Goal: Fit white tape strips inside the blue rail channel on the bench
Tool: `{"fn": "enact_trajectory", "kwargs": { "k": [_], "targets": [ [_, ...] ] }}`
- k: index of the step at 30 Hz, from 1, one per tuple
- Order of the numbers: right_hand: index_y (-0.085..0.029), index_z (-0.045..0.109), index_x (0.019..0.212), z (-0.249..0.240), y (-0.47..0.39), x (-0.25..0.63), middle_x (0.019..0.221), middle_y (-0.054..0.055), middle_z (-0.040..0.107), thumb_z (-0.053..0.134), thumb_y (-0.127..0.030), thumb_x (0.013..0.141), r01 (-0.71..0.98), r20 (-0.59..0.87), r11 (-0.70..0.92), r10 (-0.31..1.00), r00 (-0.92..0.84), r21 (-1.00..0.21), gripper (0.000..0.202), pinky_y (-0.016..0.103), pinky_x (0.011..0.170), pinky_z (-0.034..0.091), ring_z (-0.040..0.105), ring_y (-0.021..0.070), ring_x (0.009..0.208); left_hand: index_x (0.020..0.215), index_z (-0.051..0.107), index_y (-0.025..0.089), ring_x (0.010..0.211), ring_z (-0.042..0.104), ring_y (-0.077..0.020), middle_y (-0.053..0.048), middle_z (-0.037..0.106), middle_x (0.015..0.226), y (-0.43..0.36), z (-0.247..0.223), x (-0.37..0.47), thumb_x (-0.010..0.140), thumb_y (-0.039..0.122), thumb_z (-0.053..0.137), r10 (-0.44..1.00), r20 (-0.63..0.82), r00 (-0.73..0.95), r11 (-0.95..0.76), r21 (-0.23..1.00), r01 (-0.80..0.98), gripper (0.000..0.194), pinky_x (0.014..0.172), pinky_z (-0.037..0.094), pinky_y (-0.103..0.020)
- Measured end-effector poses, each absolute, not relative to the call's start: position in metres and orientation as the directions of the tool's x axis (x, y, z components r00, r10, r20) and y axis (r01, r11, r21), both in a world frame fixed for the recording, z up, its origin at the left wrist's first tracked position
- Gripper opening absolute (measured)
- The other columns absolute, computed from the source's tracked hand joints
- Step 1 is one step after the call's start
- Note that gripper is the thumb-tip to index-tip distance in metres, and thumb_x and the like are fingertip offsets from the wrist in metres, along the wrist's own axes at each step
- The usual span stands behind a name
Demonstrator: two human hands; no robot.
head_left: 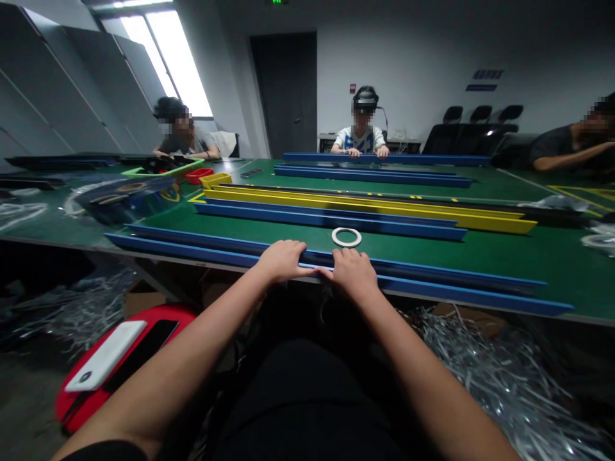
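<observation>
Thumb tips meeting, a worker's left hand (pixel 283 261) and right hand (pixel 353 272) gripped the middle of a long blue channel (pixel 461 296) lying along the near table edge. The handling was unfinished; how much was done could not be told. A white ring (pixel 346 245) lay untouched just beyond, before another blue channel (pixel 336 222) and a yellow one (pixel 384 208). Across the table (pixel 552 256) sat a co-worker (pixel 361 139).

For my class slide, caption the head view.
Left hand and right hand on the nearest blue rail, white ring beyond.
</observation>
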State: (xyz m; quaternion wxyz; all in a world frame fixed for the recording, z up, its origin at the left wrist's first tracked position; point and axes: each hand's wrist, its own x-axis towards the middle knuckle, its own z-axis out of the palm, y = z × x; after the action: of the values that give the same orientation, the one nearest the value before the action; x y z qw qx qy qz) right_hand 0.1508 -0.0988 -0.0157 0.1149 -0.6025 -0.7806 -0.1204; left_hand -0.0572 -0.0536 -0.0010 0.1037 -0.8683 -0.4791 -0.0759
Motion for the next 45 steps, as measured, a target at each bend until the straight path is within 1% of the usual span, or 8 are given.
{"fn": "enact_trajectory", "kwargs": {
  "k": [14, 19, 25, 28, 31, 34, 38, 45],
  "targets": [
    [-0.017, 0.055, 0.131, -0.013, -0.126, 0.297, 0.118, 0.016, 0.064, 0.034, -0.068, 0.090, 0.965, 0.265, 0.222, 0.930, -0.253, 0.140, 0.069, 0.043, 0.093, 0.038, 0.055, 0.0303, 0.110, 0.097, 0.063, 0.017, 0.097, 0.065, -0.0326, -0.015, 0.069, 0.099, -0.078, -0.005, 0.079, 0.073, 0.089, 0.035, 0.781, 0.264, 0.566, -0.600, 0.062, 0.798, 0.081, 0.084, 0.048, -0.043],
    [-0.015, 0.055, 0.133, -0.016, -0.130, 0.329, 0.123, 0.016, 0.063, 0.034, -0.071, 0.089, 0.969, 0.268, 0.217, 0.932, -0.242, 0.120, 0.074, 0.042, 0.095, 0.039, 0.056, 0.0296, 0.111, 0.124, 0.056, 0.022, 0.105, 0.064, -0.0295, -0.011, 0.067, 0.114, -0.073, 0.000, 0.086, 0.078, 0.074, 0.052, 0.682, 0.222, 0.697, -0.725, 0.079, 0.684, 0.069, 0.086, 0.048, -0.039],
    [-0.020, 0.059, 0.128, -0.013, -0.136, 0.321, 0.128, 0.014, 0.061, 0.044, -0.069, 0.086, 0.983, 0.359, 0.184, 0.918, -0.170, -0.003, 0.066, 0.047, 0.103, 0.033, 0.050, 0.0304, 0.120, 0.141, 0.043, 0.024, 0.112, 0.061, -0.0338, -0.013, 0.065, 0.122, -0.057, 0.006, 0.009, 0.066, 0.072, 0.067, 0.780, 0.084, 0.620, -0.620, -0.021, 0.784, 0.092, 0.091, 0.046, -0.041],
    [-0.021, 0.064, 0.114, -0.016, -0.152, 0.302, 0.128, 0.014, 0.059, 0.051, -0.063, 0.085, 0.966, 0.557, 0.139, 0.831, 0.005, -0.217, 0.052, 0.048, 0.106, 0.031, 0.047, 0.0311, 0.123, 0.143, 0.038, 0.022, 0.115, 0.060, -0.0317, -0.014, 0.063, 0.127, -0.053, 0.003, -0.012, 0.071, 0.070, 0.065, 0.748, 0.120, 0.653, -0.657, -0.010, 0.754, 0.091, 0.093, 0.045, -0.039],
    [-0.022, 0.059, 0.087, -0.032, -0.174, 0.266, 0.096, 0.010, 0.063, 0.044, -0.056, 0.090, 0.754, 0.550, 0.130, 0.764, 0.338, -0.644, 0.038, 0.041, 0.093, 0.043, 0.057, 0.0240, 0.099, 0.131, 0.050, 0.022, 0.110, 0.062, -0.0304, -0.011, 0.066, 0.120, -0.054, -0.003, -0.013, 0.073, 0.063, 0.068, 0.743, 0.166, 0.648, -0.653, -0.030, 0.756, 0.074, 0.091, 0.046, -0.038],
    [-0.023, 0.051, 0.079, -0.052, -0.191, 0.221, 0.070, 0.000, 0.055, 0.042, -0.061, 0.089, 0.157, 0.088, 0.031, 0.922, 0.376, -0.987, 0.041, 0.032, 0.063, 0.047, 0.055, 0.0161, 0.064, 0.123, 0.055, 0.023, 0.108, 0.063, -0.0298, -0.010, 0.067, 0.116, -0.056, -0.005, -0.010, 0.070, 0.063, 0.071, 0.740, 0.199, 0.643, -0.651, -0.030, 0.758, 0.068, 0.090, 0.046, -0.037],
    [-0.024, 0.049, 0.108, -0.057, -0.194, 0.185, 0.095, 0.004, 0.065, 0.050, -0.064, 0.085, -0.412, -0.295, -0.192, 0.934, 0.204, -0.891, 0.046, 0.034, 0.066, 0.053, 0.068, 0.0181, 0.074, 0.121, 0.055, 0.022, 0.106, 0.061, -0.0291, -0.009, 0.067, 0.113, -0.063, -0.004, -0.012, 0.069, 0.061, 0.072, 0.718, 0.252, 0.649, -0.663, -0.037, 0.748, 0.067, 0.089, 0.045, -0.038],
    [-0.027, 0.043, 0.127, -0.029, -0.185, 0.176, 0.138, 0.015, 0.052, 0.042, -0.066, 0.087, -0.579, -0.335, -0.188, 0.929, 0.158, -0.794, 0.056, 0.049, 0.092, 0.053, 0.057, 0.0248, 0.124, 0.123, 0.056, 0.020, 0.106, 0.057, -0.0299, -0.012, 0.065, 0.113, -0.088, -0.007, -0.013, 0.073, 0.058, 0.069, 0.700, 0.355, 0.619, -0.652, -0.036, 0.758, 0.063, 0.089, 0.042, -0.042]
  ]
}}
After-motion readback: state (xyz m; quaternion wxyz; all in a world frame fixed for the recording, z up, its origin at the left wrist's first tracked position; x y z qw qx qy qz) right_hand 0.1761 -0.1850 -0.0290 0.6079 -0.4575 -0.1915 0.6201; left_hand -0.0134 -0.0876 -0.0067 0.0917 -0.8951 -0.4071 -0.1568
